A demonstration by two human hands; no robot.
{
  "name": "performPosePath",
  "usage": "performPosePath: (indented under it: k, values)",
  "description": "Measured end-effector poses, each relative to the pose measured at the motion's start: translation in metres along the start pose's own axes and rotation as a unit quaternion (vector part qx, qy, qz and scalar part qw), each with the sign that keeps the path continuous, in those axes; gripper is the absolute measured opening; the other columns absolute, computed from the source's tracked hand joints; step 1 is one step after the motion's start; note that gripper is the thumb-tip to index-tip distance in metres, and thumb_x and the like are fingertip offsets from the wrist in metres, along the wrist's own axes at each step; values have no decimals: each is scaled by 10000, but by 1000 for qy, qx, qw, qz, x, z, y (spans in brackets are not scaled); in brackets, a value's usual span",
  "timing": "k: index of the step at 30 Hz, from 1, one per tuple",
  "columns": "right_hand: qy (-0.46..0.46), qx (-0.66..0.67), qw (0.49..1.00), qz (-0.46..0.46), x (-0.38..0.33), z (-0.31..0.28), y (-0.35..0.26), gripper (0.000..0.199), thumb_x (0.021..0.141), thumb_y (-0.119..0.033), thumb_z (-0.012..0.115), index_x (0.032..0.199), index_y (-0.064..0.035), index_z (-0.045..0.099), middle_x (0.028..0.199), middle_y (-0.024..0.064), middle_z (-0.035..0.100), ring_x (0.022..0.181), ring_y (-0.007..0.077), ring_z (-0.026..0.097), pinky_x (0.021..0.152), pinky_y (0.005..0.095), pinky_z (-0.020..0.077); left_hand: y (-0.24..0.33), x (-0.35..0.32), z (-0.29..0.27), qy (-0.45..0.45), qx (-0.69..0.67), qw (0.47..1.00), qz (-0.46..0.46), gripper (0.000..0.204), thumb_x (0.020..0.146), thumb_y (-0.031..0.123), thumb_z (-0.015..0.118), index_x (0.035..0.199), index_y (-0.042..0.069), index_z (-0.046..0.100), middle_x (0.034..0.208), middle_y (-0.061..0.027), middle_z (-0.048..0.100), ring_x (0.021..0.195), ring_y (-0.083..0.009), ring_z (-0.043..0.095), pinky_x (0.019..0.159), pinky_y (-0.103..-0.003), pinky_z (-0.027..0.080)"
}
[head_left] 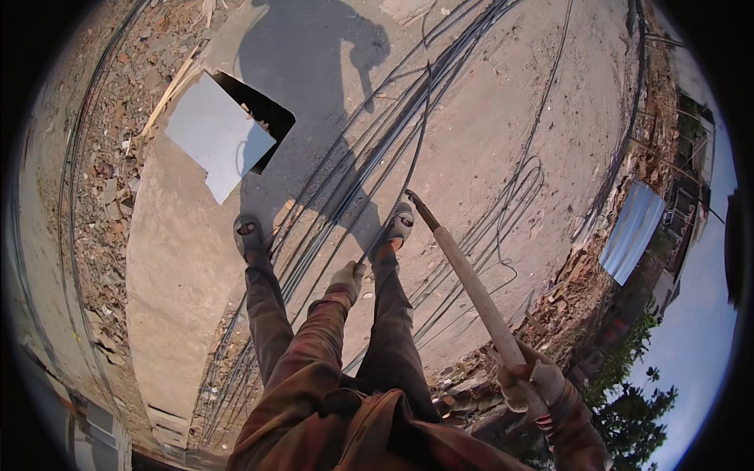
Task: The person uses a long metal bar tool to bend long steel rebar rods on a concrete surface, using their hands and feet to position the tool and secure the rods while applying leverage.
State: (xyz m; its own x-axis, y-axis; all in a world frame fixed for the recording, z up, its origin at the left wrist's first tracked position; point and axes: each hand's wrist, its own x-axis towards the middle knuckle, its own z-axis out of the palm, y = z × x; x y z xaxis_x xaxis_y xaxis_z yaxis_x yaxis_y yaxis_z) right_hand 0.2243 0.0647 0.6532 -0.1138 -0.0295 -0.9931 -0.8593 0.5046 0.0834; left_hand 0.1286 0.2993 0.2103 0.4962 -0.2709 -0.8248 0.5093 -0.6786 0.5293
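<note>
Outdoors, rods point(339, 212) across dusty slab point(181, 259)

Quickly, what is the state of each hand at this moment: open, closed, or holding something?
Left hand: closed, holding a rod.
Right hand: closed, holding a hooked tool by its handle.

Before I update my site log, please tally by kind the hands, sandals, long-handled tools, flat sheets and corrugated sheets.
Left hand and right hand: 2
Left sandal and right sandal: 2
Long-handled tool: 1
Flat sheet: 1
Corrugated sheet: 1
Total: 7
</note>
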Motion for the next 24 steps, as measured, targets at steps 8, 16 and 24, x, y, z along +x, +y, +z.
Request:
performPosePath:
  k: [8,16,24]
  values:
    - [-146,96,982,76,2,-17,-29,529,823,-100,605,1313,-119,405,721,38,406,473,89,323,416,229,290,0,2,13,11,-9,1000,6,402,944,441,447,1016,68,577,923,-261,628,933,-472,565,780,-507,449]
    - [-212,173,953,133,17,-22,-48,578,823,-44,575,1363,-101,377,740,24,351,488,77,308,423,234,294,-18,16,28,-5,8,1000,-16,348,941,407,479,978,76,581,902,-244,629,902,-466,573,750,-488,461]
    - [-178,211,946,170,33,-34,-46,572,867,-22,524,1403,-155,374,732,18,364,489,75,340,437,274,366,-34,30,43,-28,7,1000,-9,341,938,376,491,990,51,583,893,-245,630,882,-464,577,742,-470,460]
